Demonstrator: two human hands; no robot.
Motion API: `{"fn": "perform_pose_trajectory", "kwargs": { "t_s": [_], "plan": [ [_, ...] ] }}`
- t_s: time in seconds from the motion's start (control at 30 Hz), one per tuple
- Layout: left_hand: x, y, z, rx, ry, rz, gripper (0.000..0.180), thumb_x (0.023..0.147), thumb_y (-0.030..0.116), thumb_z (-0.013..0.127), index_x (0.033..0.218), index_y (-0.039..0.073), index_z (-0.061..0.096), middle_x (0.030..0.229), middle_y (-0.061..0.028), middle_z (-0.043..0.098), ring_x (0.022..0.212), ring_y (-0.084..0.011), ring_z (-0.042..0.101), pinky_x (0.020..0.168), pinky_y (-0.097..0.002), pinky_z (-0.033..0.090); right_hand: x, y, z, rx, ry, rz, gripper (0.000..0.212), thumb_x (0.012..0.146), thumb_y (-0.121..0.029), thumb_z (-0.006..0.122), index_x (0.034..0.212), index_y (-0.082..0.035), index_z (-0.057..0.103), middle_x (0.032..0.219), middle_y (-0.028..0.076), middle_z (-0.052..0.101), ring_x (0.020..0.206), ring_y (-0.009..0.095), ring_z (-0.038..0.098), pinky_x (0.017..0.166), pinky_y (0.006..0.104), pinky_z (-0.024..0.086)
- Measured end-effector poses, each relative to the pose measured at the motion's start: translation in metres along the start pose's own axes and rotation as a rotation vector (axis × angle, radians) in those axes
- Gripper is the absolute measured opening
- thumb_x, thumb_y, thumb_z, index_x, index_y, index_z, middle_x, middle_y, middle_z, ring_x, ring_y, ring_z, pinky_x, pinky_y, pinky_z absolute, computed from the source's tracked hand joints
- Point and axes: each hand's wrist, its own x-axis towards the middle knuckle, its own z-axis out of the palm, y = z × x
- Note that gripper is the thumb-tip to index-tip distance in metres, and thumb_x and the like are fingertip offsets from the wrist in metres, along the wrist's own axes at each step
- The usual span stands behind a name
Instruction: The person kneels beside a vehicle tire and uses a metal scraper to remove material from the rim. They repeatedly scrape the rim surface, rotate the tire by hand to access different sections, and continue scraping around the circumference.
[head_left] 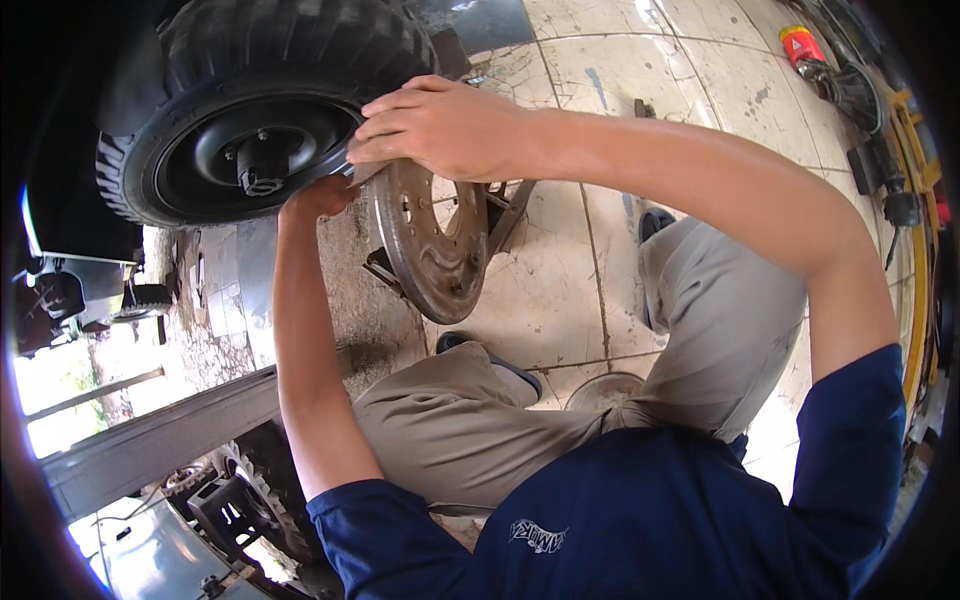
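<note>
A worn, brownish round metal plate [445,275] with a large hole in its middle stands tilted before me on a dark metal support [512,212]. Over its upper left edge lies my right hand [425,125], fingers bent and close together around a thin brown piece [371,171], whose kind I cannot make out. My left hand [322,198] is closed just below, beside that same piece and near the plate's left edge; most of its fingers are hidden. Right behind both hands is a large black wheel with a chunky tyre [290,60].
My legs straddle a low round stool [604,391] on the tiled floor [560,290]. A grey metal beam [170,430] runs along the left, with vehicle parts [235,505] below it. A red and yellow can [800,46] and a yellow frame [915,150] stand at the right.
</note>
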Motion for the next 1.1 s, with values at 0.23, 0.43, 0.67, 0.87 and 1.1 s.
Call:
{"fn": "perform_pose_trajectory", "kwargs": {
  "t_s": [0.23, 0.43, 0.67, 0.87, 1.1],
  "plan": [
    [-0.002, -0.018, 0.000, -0.139, 0.307, -0.405, 0.043, 0.098, 0.040, 0.054, 0.127, 0.012, 0.067, 0.126, -0.0202, 0.069, 0.121, -0.0354, 0.065, 0.102, -0.0501, 0.051, -0.002, -0.009, -0.009, 0.088, -0.069, -0.095, 0.063, 0.086, 0.007, 0.055, 0.143, -0.020, 0.059, 0.146, 0.003, 0.057, 0.143, 0.024, 0.046, 0.121, 0.0441, 0.034],
    [-0.024, -0.020, -0.002, -0.167, 0.559, -0.492, 0.045, 0.096, 0.043, 0.058, 0.129, 0.013, 0.064, 0.132, -0.0153, 0.066, 0.122, -0.0347, 0.064, 0.098, -0.0512, 0.052, 0.005, -0.008, -0.006, 0.168, -0.080, -0.029, 0.061, 0.087, 0.008, 0.054, 0.139, -0.022, 0.061, 0.147, 0.003, 0.056, 0.144, 0.025, 0.045, 0.124, 0.0463, 0.031],
    [-0.026, -0.017, 0.000, -0.099, 0.534, -0.563, 0.043, 0.099, 0.034, 0.052, 0.136, 0.015, 0.062, 0.150, -0.0098, 0.050, 0.138, -0.0297, 0.049, 0.104, -0.0534, 0.044, 0.008, -0.029, -0.041, 0.106, -0.315, -0.142, 0.063, 0.085, 0.010, 0.054, 0.141, -0.017, 0.059, 0.153, 0.006, 0.052, 0.148, 0.023, 0.039, 0.126, 0.0522, 0.026],
    [-0.018, -0.029, 0.021, 0.037, 0.492, -0.641, 0.046, 0.097, 0.041, 0.056, 0.138, 0.021, 0.062, 0.150, -0.0103, 0.049, 0.140, -0.0285, 0.048, 0.105, -0.0556, 0.042, 0.012, -0.074, -0.069, -0.004, -0.532, -0.203, 0.060, 0.088, 0.000, 0.059, 0.145, -0.019, 0.056, 0.158, 0.009, 0.046, 0.151, 0.025, 0.035, 0.125, 0.0526, 0.026],
    [-0.022, -0.034, 0.016, 0.021, 0.507, -0.686, 0.038, 0.098, 0.033, 0.052, 0.130, 0.020, 0.068, 0.140, -0.0082, 0.056, 0.130, -0.0270, 0.057, 0.102, -0.0545, 0.042, 0.016, -0.059, -0.061, -0.224, -0.439, -0.121, 0.061, 0.087, -0.003, 0.062, 0.146, -0.019, 0.055, 0.156, 0.008, 0.047, 0.149, 0.024, 0.038, 0.124, 0.0509, 0.027]
  ]
}}
